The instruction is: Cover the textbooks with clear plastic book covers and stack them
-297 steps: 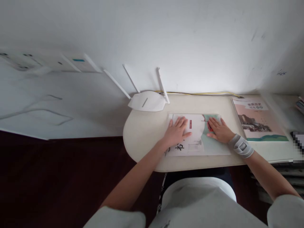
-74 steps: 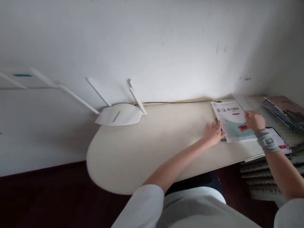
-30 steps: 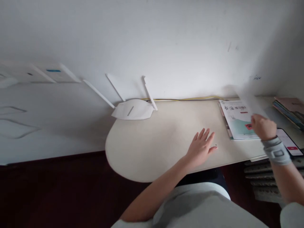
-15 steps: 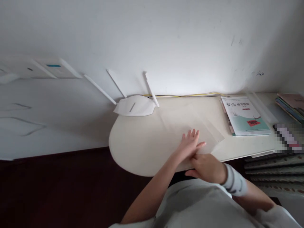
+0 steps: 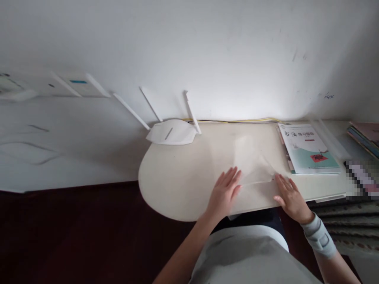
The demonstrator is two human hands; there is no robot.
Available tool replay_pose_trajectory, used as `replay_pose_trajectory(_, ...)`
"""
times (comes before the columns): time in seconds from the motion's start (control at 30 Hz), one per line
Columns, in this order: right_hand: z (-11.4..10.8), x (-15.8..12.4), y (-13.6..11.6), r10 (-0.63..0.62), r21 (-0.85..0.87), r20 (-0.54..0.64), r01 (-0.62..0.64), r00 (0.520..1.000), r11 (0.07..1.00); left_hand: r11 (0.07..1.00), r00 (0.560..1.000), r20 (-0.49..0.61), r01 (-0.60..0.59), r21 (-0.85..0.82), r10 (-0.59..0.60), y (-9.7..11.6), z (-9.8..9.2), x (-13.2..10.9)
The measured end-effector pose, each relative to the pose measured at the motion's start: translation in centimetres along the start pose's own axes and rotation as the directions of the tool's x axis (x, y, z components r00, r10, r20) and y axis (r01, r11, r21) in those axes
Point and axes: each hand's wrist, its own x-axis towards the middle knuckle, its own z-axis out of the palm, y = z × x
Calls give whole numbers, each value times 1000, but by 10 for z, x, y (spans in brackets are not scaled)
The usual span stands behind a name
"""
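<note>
A thin, see-through plastic sheet (image 5: 251,167) lies on the white tabletop (image 5: 174,177), creased near its front edge and hard to tell from the table. My left hand (image 5: 224,192) rests with its fingers stretched out at the sheet's left side. At its right corner, by a small dark dot, my right hand (image 5: 292,198) touches down with fingers extended and thumb apart. Neither hand is closed round anything. A grey band (image 5: 319,236) wraps the right wrist.
Behind, against the wall, stands a white router (image 5: 171,132) with raised antennas and a yellow cable (image 5: 251,120). Stacked books (image 5: 310,150) lie to the right, with a clear strip (image 5: 331,138) beside them and more books (image 5: 364,136) beyond. Wall switches (image 5: 79,85) are at left.
My hands were together, one above the other, over the sheet. Now they are apart: the right has moved right to the sheet's corner, the left slightly left. The sheet's front has creased.
</note>
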Motion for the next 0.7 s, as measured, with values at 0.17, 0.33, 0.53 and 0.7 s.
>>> replay_pose_trajectory(0.17, -4, -16, -10, 40, -144, -18, -43, 999, 989, 975, 940, -269, 222, 15, -210, -34, -21, -78)
replay_pose_trajectory(0.33, -4, -32, -17, 100, -188, -46, -107, 994, 976, 843, 755, -457, 538, 21, -470, -56, -28, -136)
replay_pose_trajectory(0.53, -8, -30, -2, 105, -61, -109, -112, 988, 992, 817, 463, -746, 546, -185, -478, -35, -60, -110)
replay_pose_trajectory(0.7, -43, 1, 111, 288, -76, -314, -326, 905, 942, 983, 981, -187, 78, 166, -46, 14, -45, -25)
